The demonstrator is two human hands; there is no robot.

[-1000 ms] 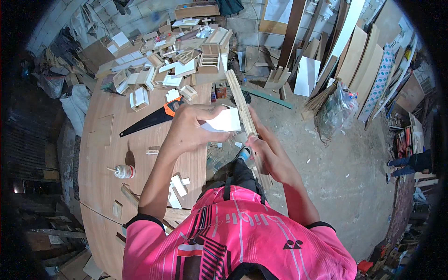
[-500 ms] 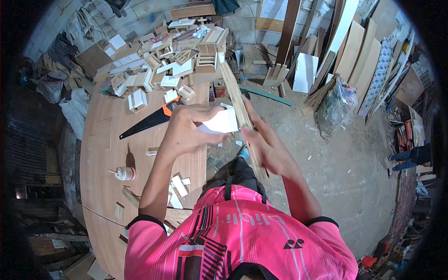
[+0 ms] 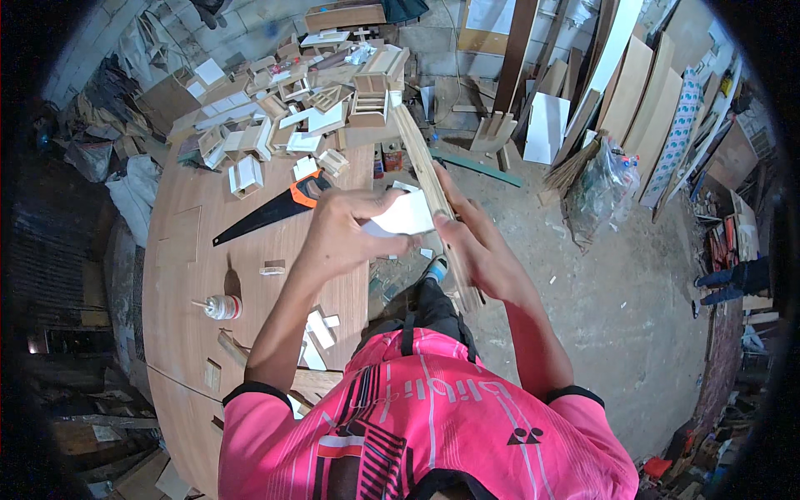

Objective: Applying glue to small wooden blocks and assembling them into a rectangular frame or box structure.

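My left hand grips a small white-faced panel between thumb and fingers. My right hand is wrapped round a long, narrow wooden strip, tilted with its far end to the left. The panel's right edge meets the strip or lies right beside it; whether they are joined I cannot tell. Both pieces are held in the air at the table's right edge. To the left of my left hand, a handsaw with a black blade and orange-black handle lies on the wooden table.
Several small wooden box pieces crowd the table's far end. A white glue bottle stands at left, near white offcuts. Boards lean on the far wall beside a clear plastic bag. Another person's legs show at far right.
The white panel and my left hand have shifted slightly right. My right hand has moved a little along the strip, its fingers now closer around it.
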